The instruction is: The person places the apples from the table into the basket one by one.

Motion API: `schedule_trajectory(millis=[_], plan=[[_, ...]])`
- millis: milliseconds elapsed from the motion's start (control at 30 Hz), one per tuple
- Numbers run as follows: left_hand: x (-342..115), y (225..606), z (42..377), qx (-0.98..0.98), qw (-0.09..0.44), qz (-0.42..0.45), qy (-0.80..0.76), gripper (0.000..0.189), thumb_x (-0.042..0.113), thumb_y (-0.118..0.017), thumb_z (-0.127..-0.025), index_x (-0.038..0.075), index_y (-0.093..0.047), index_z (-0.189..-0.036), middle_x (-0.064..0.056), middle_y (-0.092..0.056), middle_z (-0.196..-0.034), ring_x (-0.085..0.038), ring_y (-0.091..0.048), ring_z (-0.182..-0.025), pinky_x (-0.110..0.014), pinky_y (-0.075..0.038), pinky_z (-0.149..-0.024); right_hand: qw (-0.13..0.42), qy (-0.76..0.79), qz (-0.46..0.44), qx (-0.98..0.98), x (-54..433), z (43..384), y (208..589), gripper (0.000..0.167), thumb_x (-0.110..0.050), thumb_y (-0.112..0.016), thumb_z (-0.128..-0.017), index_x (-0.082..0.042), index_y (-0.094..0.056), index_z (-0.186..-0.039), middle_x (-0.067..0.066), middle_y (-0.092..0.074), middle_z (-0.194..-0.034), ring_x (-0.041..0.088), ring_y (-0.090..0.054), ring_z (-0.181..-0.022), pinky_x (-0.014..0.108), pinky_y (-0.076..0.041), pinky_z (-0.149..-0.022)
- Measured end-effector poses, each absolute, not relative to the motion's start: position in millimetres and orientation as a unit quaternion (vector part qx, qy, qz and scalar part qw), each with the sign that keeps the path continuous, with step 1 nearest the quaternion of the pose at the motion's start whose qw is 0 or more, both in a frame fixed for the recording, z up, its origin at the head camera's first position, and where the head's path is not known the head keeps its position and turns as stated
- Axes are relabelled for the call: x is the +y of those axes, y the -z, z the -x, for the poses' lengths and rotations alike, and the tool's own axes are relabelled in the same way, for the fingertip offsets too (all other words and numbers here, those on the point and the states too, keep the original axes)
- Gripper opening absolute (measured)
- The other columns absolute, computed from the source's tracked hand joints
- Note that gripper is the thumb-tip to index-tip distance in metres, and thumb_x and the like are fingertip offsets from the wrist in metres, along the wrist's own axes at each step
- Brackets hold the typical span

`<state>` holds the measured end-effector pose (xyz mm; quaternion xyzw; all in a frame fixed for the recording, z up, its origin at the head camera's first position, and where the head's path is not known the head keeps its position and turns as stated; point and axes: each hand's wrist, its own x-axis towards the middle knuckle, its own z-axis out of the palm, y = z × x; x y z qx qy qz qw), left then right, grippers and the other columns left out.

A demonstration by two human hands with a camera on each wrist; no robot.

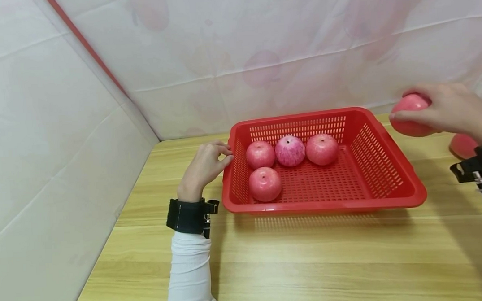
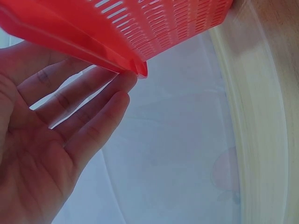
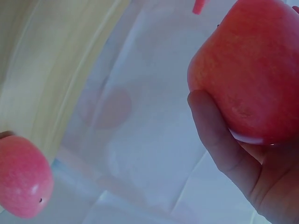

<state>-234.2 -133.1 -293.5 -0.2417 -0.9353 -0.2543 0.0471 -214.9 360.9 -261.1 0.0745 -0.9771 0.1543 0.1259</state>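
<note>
My right hand (image 1: 451, 107) grips a pinkish-red apple (image 1: 411, 127) in the air, right of the red basket (image 1: 328, 206). In the right wrist view, one finger lies along the lower side of this apple (image 3: 247, 79). At the basket's left end, my left hand (image 1: 205, 165) touches the rim. The left wrist view shows its fingers (image 2: 93, 126) nearly straight, with tips right at the rim's underside. Inside the basket sit two red apples (image 1: 260, 155) at the left, a purple-pink streaked one (image 1: 290, 151), and another red apple (image 1: 322, 149) beside it.
One more red apple (image 1: 464, 145) rests on the wooden table (image 1: 330, 263), partly hidden below the right forearm. A pale printed cloth (image 1: 181, 72) hangs behind the table and along its left side. The basket has slotted, raised walls.
</note>
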Motion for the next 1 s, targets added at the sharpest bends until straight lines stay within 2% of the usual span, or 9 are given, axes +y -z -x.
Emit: schedule_trajectory(millis=[167, 700, 1000], plan=[[-132.9, 293.7, 234.6, -0.936, 0.045, 0.24, 0.253, 0.019, 0.008, -0.071, -0.095, -0.004, -0.077, -0.11, -0.019, -0.068, -0.12, -0.033, -0.063, -0.111, -0.04, -0.058, -0.088, 0.125, -0.15, -0.07, -0.978, 357.3, 214.5, 258.8, 0.049, -0.041, -0.075, -0.086, -0.004, -0.062, -0.116, 0.024, -0.064, -0.088, 0.039, -0.056, -0.078, 0.038, -0.039, -0.055], [-133.2, 293.4, 233.4, -0.937, 0.042, 0.236, 0.254, 0.02, 0.007, -0.071, -0.095, -0.003, -0.077, -0.11, -0.018, -0.068, -0.12, -0.032, -0.062, -0.112, -0.04, -0.058, -0.089, 0.122, -0.145, -0.061, -0.98, 332.0, 205.9, 245.5, 0.053, -0.044, -0.071, -0.089, -0.001, -0.059, -0.118, 0.026, -0.062, -0.091, 0.041, -0.054, -0.08, 0.039, -0.04, -0.054], [-132.9, 291.3, 232.1, -0.937, 0.041, 0.236, 0.254, 0.02, 0.007, -0.071, -0.094, -0.003, -0.077, -0.11, -0.019, -0.068, -0.12, -0.032, -0.062, -0.112, -0.04, -0.058, -0.089, 0.128, -0.148, -0.075, -0.978, 320.5, 203.7, 238.3, 0.053, -0.044, -0.071, -0.089, -0.001, -0.059, -0.118, 0.023, -0.063, -0.089, 0.038, -0.055, -0.079, 0.037, -0.041, -0.053]])
